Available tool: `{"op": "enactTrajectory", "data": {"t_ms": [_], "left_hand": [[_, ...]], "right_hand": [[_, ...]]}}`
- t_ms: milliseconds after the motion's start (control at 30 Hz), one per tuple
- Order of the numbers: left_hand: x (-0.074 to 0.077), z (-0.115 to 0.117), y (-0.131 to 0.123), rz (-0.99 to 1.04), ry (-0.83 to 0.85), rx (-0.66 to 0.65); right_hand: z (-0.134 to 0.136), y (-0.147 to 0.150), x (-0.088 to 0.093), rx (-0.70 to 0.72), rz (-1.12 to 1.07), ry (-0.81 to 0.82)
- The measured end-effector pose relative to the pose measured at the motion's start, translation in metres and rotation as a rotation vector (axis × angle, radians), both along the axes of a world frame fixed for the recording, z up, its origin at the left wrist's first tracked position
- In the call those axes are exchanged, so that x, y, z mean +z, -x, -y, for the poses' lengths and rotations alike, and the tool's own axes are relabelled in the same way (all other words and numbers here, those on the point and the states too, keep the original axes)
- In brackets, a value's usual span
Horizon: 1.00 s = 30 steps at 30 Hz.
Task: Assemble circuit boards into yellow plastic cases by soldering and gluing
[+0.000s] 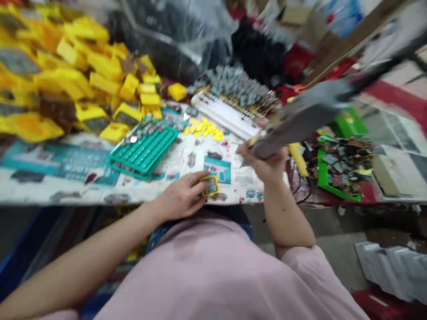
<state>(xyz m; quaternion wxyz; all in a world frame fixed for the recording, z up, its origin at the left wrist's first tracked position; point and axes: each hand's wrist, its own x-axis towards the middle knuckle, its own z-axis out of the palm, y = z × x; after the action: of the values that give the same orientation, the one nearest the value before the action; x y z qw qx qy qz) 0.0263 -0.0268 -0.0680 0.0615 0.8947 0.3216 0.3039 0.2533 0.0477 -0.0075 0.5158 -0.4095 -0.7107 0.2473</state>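
Note:
My left hand [182, 195] rests at the table's front edge, fingers closed on a small yellow-framed part [210, 185]. My right hand [267, 162] grips a long grey tool [300, 120] that slants up to the right and is blurred by motion. A teal tray [145, 151] with small metal pieces lies left of the hands. Small yellow pieces [203, 129] lie on the printed paper beyond my left hand.
A big heap of yellow casings [76, 75] fills the back left. A white rack of grey components [233, 95] stands at the back middle. A green tray of circuit scraps [340, 164] sits right. Dark plastic bags [176, 35] lie behind.

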Motion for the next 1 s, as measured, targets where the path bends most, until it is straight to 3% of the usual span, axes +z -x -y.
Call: {"op": "enactTrajectory", "data": {"t_ms": [100, 233, 400, 467, 667, 800, 900, 1000], "left_hand": [[0.007, -0.004, 0.001, -0.042, -0.013, 0.011], [0.015, -0.012, -0.001, -0.074, -0.073, -0.001], [0.019, -0.014, -0.006, -0.109, -0.125, -0.004], [0.02, -0.015, -0.006, -0.135, -0.144, 0.001], [0.024, -0.014, -0.01, -0.193, -0.163, 0.011], [0.019, -0.013, -0.009, -0.224, -0.038, 0.02], [0.017, -0.013, -0.005, -0.133, 0.072, 0.032], [0.027, -0.019, -0.003, 0.057, 0.145, 0.078]], "right_hand": [[-0.006, 0.002, 0.003, -0.044, 0.001, -0.009], [-0.005, -0.004, 0.01, 0.076, 0.008, -0.029], [0.004, 0.001, 0.015, -0.119, 0.036, -0.001], [0.005, 0.004, 0.014, -0.133, 0.009, 0.02], [0.006, 0.006, 0.006, -0.037, -0.198, -0.002], [0.005, 0.007, 0.001, 0.168, -0.367, -0.012], [0.006, 0.008, 0.0, 0.242, -0.403, 0.043], [0.006, 0.01, -0.002, 0.228, -0.403, 0.032]]}}
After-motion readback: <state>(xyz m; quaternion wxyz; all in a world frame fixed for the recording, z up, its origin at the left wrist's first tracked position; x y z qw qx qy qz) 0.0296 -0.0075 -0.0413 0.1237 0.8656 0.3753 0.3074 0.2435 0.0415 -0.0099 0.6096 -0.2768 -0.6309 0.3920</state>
